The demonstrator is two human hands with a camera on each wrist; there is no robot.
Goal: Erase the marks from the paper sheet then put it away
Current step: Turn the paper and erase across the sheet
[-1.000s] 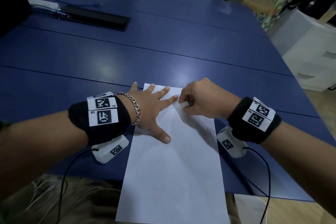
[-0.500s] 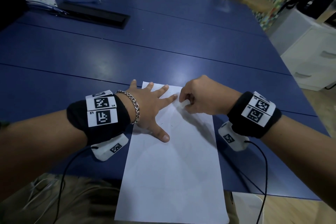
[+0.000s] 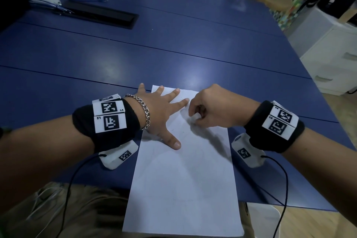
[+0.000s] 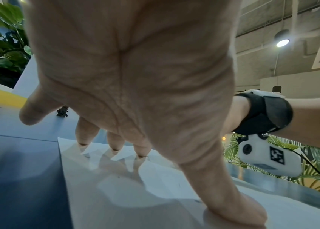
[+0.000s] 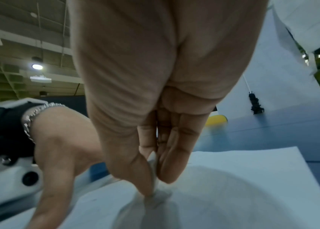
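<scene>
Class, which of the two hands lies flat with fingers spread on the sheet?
The left hand, the one with the chain bracelet; the right hand pinches an eraser.

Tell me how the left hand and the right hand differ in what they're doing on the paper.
The left hand lies flat with fingers spread, pressing the paper down; the right hand is curled. The left hand holds nothing; the right hand pinches a small white eraser against the sheet. Both work near the paper's far end and wear black wristbands.
</scene>
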